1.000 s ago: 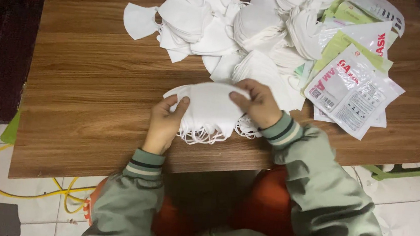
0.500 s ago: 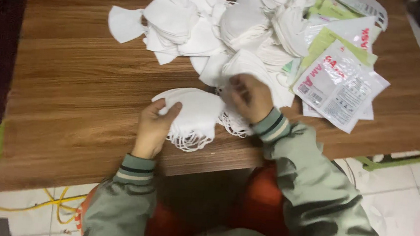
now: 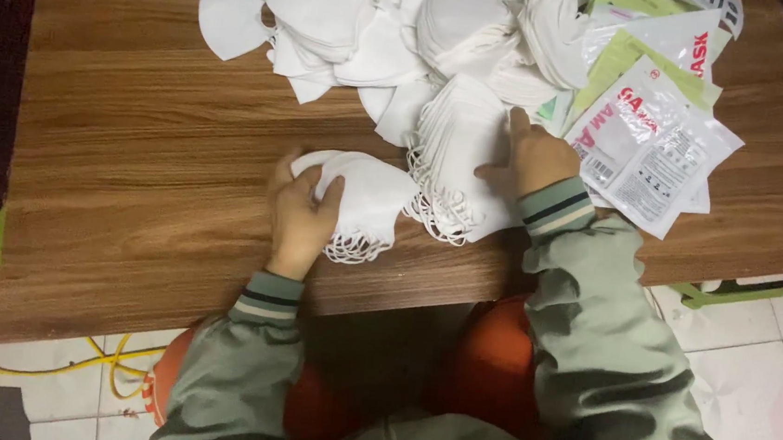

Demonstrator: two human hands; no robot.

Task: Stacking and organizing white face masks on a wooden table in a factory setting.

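The far end of the heap of white masks runs off the top of the view, so I cannot tell how far it reaches, and the printed plastic packets at my right are partly cut off at the upper corner and overlap one another, with green ones half buried beneath. My lap and most of the orange seat are covered by my own sleeves and the edge of the wooden table. The ear loops of the small stack of masks hang in a tangle at its near edge, too fine to count. My left hand lies on the left end of that stack, fingers curled over it and holding it down on the table close to the front edge. Just to the right, touching that stack, a fanned row of masks leans up toward the heap. My right hand rests on the right side of that row, fingers loosely bent and pressing the masks, the thumb tucked against them; whether it pinches one I cannot tell.
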